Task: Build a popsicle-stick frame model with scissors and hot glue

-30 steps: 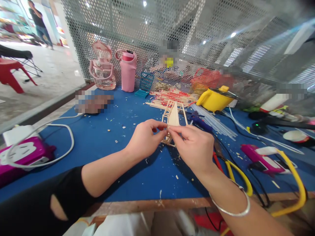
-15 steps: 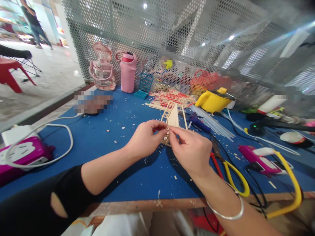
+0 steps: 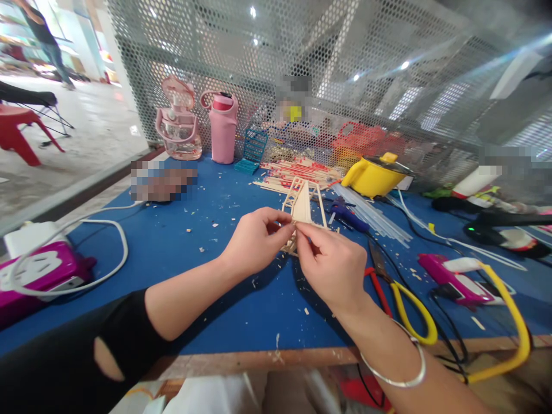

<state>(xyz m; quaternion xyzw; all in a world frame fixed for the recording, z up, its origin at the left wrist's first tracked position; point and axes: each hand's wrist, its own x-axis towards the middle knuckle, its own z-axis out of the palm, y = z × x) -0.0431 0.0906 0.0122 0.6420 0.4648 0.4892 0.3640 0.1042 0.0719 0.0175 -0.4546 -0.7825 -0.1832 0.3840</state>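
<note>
Closely, two bare hands meet fingertip to fingertip over a small pale wooden frame at the centre of the frame.

The left hand and right hand each have thumb and forefinger pressed together; whether a tiny piece is pinched between them cannot be told. They hide part of the wooden frame, slender slatted sides around a smooth tapering panel, on a matte blue tabletop flecked with chips. Just behind it lie thin red-marked sticks; right of centre, translucent rods, a dark-blue tool and red-and-yellow-handled scissors. A glossy yellow pot at upper right and a pink bottle at upper left stand before perforated metal mesh.
</note>
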